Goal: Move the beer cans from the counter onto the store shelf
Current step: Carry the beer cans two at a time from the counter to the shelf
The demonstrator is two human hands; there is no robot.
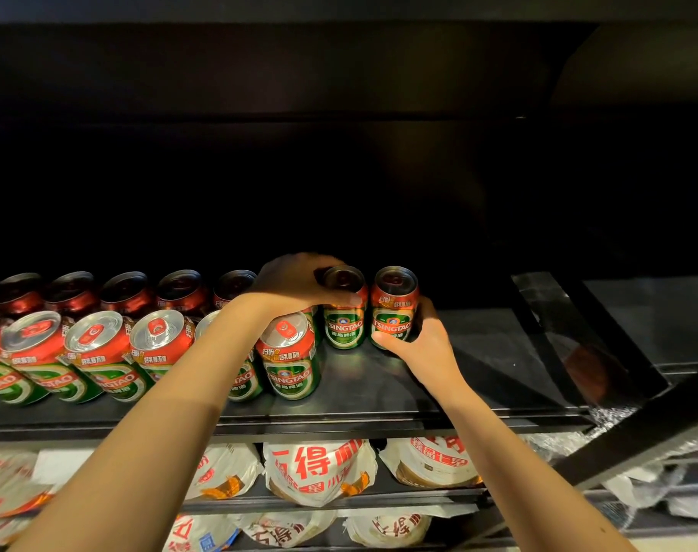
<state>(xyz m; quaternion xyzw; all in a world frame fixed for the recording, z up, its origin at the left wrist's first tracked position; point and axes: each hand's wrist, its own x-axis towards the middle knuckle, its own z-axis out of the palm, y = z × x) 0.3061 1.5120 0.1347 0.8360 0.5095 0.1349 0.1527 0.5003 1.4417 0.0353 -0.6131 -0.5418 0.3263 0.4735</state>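
Red and green beer cans stand in two rows on a dark store shelf (379, 396). My left hand (295, 284) reaches over the front row and grips the top of a back-row can (344, 320). To the right of that can, my right hand (423, 336) wraps round the lower side of the rightmost can (393, 312), which stands upright on the shelf. A front-row can (291, 360) stands just below my left wrist. Several more cans (100, 352) fill the shelf to the left. The counter is out of view.
The right part of the shelf (499, 344) is bare, ending at a black slanted frame bar (578, 332). The lower shelves hold white packaged goods with red lettering (319, 468). The back of the shelf is dark.
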